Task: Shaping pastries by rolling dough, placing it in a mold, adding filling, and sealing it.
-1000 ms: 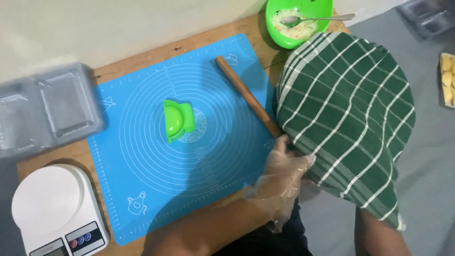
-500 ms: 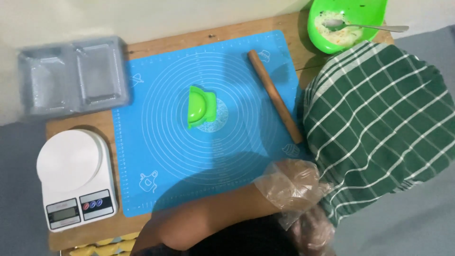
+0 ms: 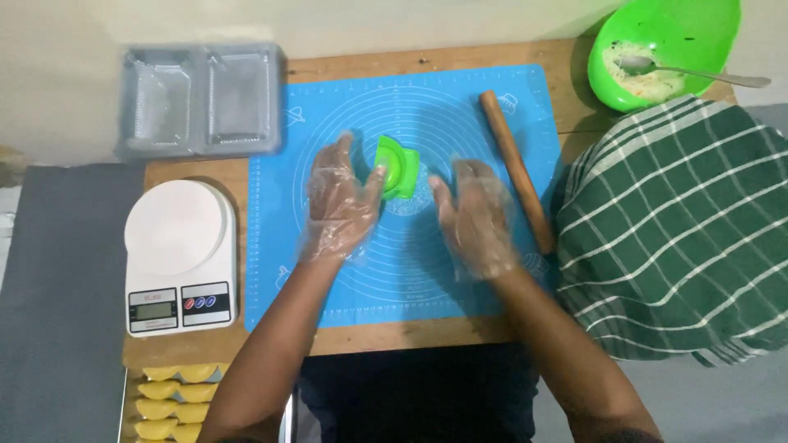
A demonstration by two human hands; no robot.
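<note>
Reaching for the folded green dumpling press (image 3: 396, 167), the gloved left hand (image 3: 341, 205) touches it, fingers spread, gripping nothing; the right hand (image 3: 476, 215) hovers open beside it. Opening it looks next.

mat (image 3: 345, 287): blue | mould (image 3: 397, 167): green | bowl (image 3: 681, 33): green | cloth (image 3: 681, 238): green-white check | scale (image 3: 179, 256): white

1. Left hand (image 3: 341, 205): absent from view earlier; now flat on the blue mat (image 3: 328, 295), thumb touching the green mould (image 3: 396, 166).
2. Right hand (image 3: 476, 215): moved from the checked cloth (image 3: 681, 238) to just right of the mould.
</note>
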